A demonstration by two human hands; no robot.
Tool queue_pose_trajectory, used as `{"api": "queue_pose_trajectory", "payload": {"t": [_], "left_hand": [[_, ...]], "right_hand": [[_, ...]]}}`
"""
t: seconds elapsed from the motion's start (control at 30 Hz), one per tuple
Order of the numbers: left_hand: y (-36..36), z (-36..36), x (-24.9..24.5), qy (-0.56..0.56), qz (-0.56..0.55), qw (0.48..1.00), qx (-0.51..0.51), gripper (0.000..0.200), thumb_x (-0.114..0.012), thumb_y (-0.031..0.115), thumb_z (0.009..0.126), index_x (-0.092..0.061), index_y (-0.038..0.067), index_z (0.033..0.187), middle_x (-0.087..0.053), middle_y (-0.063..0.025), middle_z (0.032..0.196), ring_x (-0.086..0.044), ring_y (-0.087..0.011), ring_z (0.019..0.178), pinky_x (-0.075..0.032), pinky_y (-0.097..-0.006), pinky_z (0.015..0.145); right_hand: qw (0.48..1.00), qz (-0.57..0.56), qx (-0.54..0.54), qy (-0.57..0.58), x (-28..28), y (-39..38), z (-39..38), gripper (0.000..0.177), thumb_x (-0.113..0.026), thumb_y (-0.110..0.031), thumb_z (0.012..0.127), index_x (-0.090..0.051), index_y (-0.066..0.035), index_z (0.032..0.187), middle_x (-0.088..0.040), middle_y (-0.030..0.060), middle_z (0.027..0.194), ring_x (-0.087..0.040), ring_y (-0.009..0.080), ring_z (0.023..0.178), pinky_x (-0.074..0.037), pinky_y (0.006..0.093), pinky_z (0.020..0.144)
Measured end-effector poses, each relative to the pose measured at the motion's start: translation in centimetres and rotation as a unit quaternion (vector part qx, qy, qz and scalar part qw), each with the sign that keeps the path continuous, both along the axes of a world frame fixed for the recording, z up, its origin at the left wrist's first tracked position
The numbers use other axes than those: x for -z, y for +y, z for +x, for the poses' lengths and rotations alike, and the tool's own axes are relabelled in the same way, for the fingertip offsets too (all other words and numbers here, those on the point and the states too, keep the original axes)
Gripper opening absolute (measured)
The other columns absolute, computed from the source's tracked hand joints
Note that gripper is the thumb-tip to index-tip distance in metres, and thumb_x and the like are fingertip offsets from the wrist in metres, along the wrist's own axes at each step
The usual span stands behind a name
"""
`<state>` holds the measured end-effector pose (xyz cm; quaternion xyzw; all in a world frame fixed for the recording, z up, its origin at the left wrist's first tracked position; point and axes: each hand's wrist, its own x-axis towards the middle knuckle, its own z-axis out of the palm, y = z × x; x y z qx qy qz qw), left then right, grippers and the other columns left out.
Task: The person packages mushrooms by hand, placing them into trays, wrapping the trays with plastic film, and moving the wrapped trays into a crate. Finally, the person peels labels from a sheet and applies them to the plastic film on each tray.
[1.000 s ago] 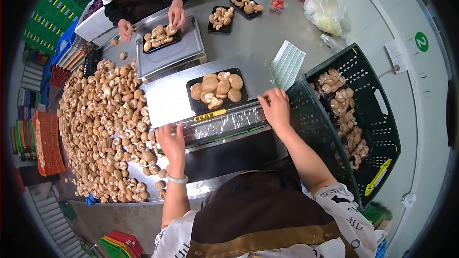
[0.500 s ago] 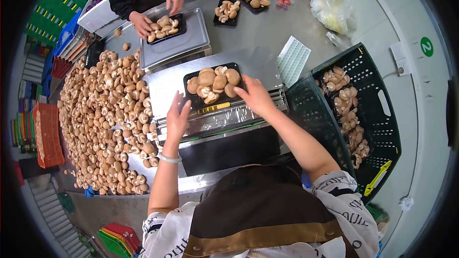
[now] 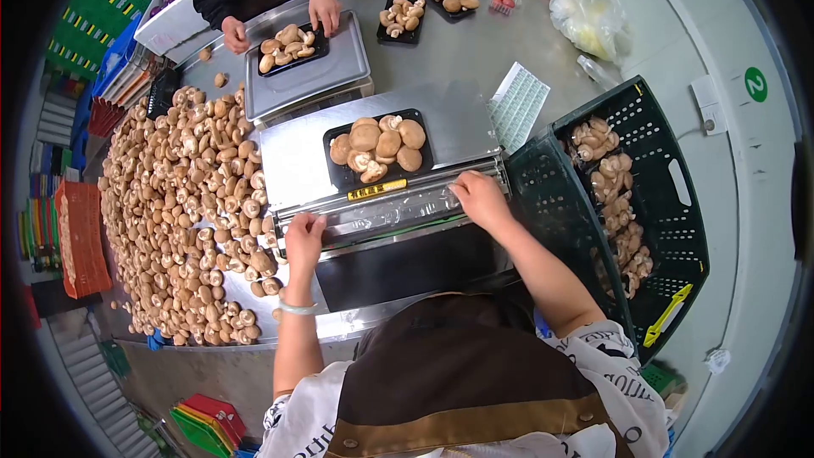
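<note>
the fingertips of both hands are tucked under the knuckles, so whether they pinch the plastic film [image 3: 398,208] or only press on it cannot be told. the left hand [image 3: 303,233] lies bent on the left end of the film and the right hand [image 3: 479,198] on its right end, at the near edge of the wrapping machine [image 3: 292,165]. just beyond the film a black tray of mushrooms [image 3: 377,150] sits on the machine's flat plate. a yellow strip [image 3: 376,190] below the tray carries dark writing too small to read, and the sheet of stickers [image 3: 517,106] to the right is just as unreadable. a green round sign [image 3: 755,84] far right shows a white 2. the co-worker [image 3: 324,10] at the far scale [image 3: 326,76] is cut off at the top edge. the black crate [image 3: 670,203] on the right hides part of its mushrooms behind its wall.
</note>
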<state>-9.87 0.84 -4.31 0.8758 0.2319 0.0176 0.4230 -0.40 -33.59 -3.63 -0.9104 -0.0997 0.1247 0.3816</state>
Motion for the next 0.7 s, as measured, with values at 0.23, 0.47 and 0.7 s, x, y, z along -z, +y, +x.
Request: {"api": "queue_pose_trajectory", "payload": {"t": [0.23,0.47,0.7], "left_hand": [[5.4,3.6,-13.8,-0.037,-0.581,0.802,0.131,0.016,-0.053,0.019,0.096,-0.052,0.009,0.084,-0.061,-0.0096,0.074,-0.059,-0.017,0.073,-0.047,-0.027,0.069],[0.9,17.0,-7.1,-0.299,-0.387,0.869,0.075,0.013,-0.049,0.016,0.097,-0.044,0.005,0.092,-0.058,-0.0226,0.119,-0.056,-0.0336,0.113,-0.046,-0.0446,0.097],[-1.1,16.4,-1.8,-0.087,-0.086,0.977,0.175,0.012,-0.055,0.012,0.094,-0.047,0.003,0.093,-0.053,-0.013,0.073,-0.05,-0.0225,0.065,-0.043,-0.0332,0.064]], "right_hand": [[0.759,0.604,-0.022,0.242,-11.2,-3.4,2.1,0.023,-0.048,-0.022,0.098,-0.047,-0.006,0.081,-0.044,0.0039,0.068,-0.042,0.0163,0.059,-0.035,0.0283,0.055],[0.874,0.484,0.036,-0.018,-6.5,5.8,13.9,0.018,-0.044,-0.019,0.1,-0.052,-0.003,0.099,-0.063,0.0159,0.114,-0.056,0.0273,0.114,-0.04,0.0381,0.101],[0.993,0.062,-0.097,0.021,-1.0,8.3,14.9,0.03,-0.057,-0.03,0.092,-0.056,-0.001,0.1,-0.066,0.021,0.087,-0.063,0.0373,0.084,-0.047,0.0445,0.072]]}}
